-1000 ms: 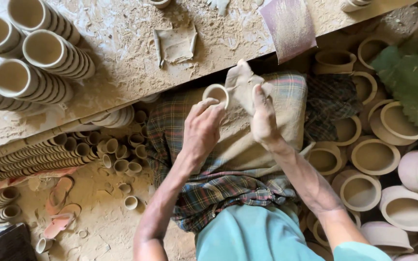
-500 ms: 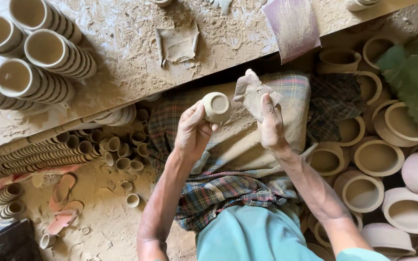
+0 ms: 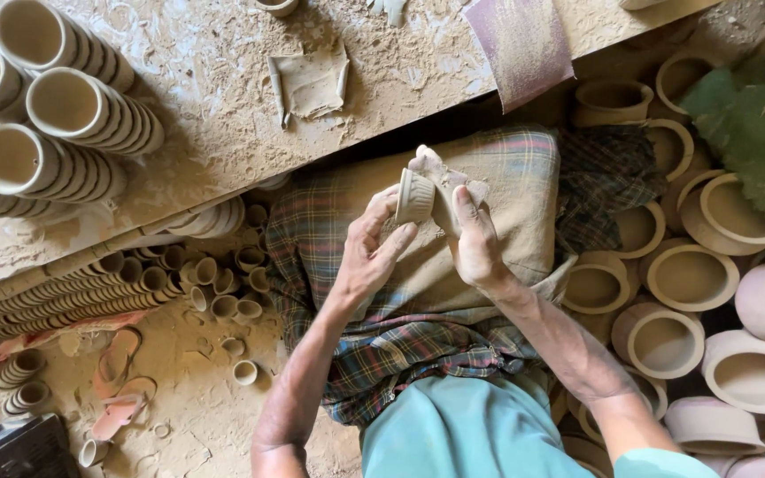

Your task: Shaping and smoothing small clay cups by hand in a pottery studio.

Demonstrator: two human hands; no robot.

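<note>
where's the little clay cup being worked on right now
In the head view the small clay cup sits centre frame, held in the left hand, with the right hand pressing a scrap of sandpaper against it, above the plaid-covered lap.

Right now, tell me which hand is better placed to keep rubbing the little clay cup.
Probably the right hand: it already presses the scrap of abrasive paper against the small clay cup. The left hand grips the cup.
</note>
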